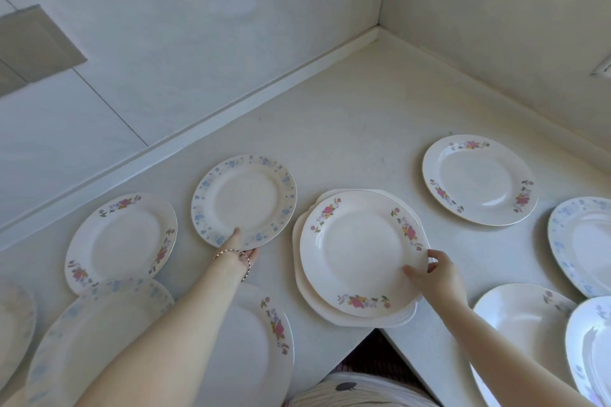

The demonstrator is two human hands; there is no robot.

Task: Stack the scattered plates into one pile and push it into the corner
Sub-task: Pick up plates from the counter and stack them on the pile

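Note:
A small pile (358,254) lies at the counter's inner corner edge: a pink-flowered plate on top of larger white plates. My right hand (436,274) pinches the top plate's near right rim, thumb on top. My left hand (236,249) grips the near rim of a blue-flowered plate (244,200), which lies just left of the pile. Several other plates lie scattered: a pink-flowered one (120,241) at left, another (479,178) at right, and more along the near edges.
The white L-shaped counter (363,116) runs back to a wall corner (378,30) at upper right. A raised white ledge (198,129) borders the back. Between the counter's two arms is a gap at the bottom showing floor and my clothing (357,390).

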